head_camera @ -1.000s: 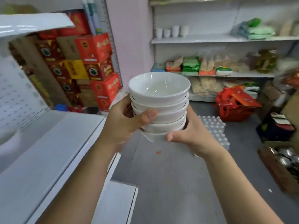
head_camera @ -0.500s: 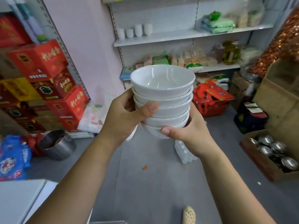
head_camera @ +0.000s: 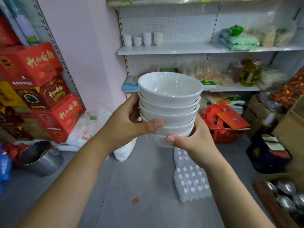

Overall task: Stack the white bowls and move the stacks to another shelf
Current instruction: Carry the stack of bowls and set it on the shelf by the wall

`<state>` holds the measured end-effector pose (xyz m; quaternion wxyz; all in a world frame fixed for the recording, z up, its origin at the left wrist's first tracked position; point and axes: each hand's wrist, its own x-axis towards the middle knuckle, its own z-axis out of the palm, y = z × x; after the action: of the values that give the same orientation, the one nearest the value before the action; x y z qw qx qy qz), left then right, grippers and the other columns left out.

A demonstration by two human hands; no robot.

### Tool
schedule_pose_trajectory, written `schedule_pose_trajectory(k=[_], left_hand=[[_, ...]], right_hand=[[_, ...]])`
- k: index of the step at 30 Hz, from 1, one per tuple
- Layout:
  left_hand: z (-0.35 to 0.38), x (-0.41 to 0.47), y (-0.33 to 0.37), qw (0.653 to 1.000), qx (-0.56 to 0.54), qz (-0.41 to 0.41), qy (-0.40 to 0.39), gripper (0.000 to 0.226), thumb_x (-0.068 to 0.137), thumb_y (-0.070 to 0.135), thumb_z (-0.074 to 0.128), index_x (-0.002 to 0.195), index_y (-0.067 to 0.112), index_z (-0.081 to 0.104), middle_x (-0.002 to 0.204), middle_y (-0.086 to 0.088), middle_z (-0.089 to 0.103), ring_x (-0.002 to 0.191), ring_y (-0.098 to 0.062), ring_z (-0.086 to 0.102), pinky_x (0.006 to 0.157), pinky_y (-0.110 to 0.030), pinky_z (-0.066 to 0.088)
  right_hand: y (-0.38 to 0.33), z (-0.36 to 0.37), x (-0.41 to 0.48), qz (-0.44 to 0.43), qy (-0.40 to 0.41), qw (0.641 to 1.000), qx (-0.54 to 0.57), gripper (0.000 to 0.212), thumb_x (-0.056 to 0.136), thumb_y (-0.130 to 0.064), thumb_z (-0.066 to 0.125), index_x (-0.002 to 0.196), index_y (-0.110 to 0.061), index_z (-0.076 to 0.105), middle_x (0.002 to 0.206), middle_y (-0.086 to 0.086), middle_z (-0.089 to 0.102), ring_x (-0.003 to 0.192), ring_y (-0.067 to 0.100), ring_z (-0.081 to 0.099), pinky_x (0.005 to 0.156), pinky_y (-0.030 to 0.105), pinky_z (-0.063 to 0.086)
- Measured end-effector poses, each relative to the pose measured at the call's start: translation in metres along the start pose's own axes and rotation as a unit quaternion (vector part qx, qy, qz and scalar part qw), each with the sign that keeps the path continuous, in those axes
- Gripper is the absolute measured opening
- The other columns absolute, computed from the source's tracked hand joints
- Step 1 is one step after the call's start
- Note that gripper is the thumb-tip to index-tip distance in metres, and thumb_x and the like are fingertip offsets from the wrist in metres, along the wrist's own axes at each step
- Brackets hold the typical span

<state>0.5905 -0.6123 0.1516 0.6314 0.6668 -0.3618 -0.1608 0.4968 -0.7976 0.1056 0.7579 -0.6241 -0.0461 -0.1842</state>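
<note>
The stack [head_camera: 169,102] of glossy, round white bowls is held upright over the floor, with the shelf [head_camera: 181,49] ahead and higher. The left hand [head_camera: 125,122] has its fingers [head_camera: 153,125] clasping the stack's side, and the right hand [head_camera: 195,140] grips the bottom bowl. White crockery [head_camera: 144,39] stands at the shelf's left end

Red cartons [head_camera: 41,89], steel pot [head_camera: 41,157]
</note>
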Motion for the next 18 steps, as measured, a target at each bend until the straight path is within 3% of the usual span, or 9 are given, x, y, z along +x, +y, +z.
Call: schedule_pose_trajectory(k=[13, 18], left_hand=[[-0.133, 0.221, -0.067, 0.998, 0.054, 0.018, 0.013, 0.077, 0.063, 0.037, 0.091, 0.134, 0.026, 0.062, 0.126, 0.006, 0.074, 0.12, -0.013, 0.069, 0.09, -0.03, 0.06], [-0.18, 0.317, -0.088, 0.998, 0.055, 0.036, -0.011, 0.078, 0.063, 0.033, 0.092, 0.134, 0.022, 0.062, 0.126, 0.006, 0.074, 0.118, -0.012, 0.07, 0.093, -0.029, 0.059]], right_hand=[[0.084, -0.022, 0.253, -0.015, 0.018, 1.0, -0.02, 0.088, 0.063, -0.019, 0.088, 0.141, -0.004, 0.051, 0.131, 0.017, 0.068, 0.122, 0.037, 0.066, 0.096, 0.049, 0.056], [0.101, -0.028, 0.346, -0.024, 0.04, 0.999, -0.01, 0.081, 0.066, -0.009, 0.087, 0.139, 0.0, 0.052, 0.128, 0.013, 0.071, 0.118, 0.028, 0.069, 0.092, 0.032, 0.056]])
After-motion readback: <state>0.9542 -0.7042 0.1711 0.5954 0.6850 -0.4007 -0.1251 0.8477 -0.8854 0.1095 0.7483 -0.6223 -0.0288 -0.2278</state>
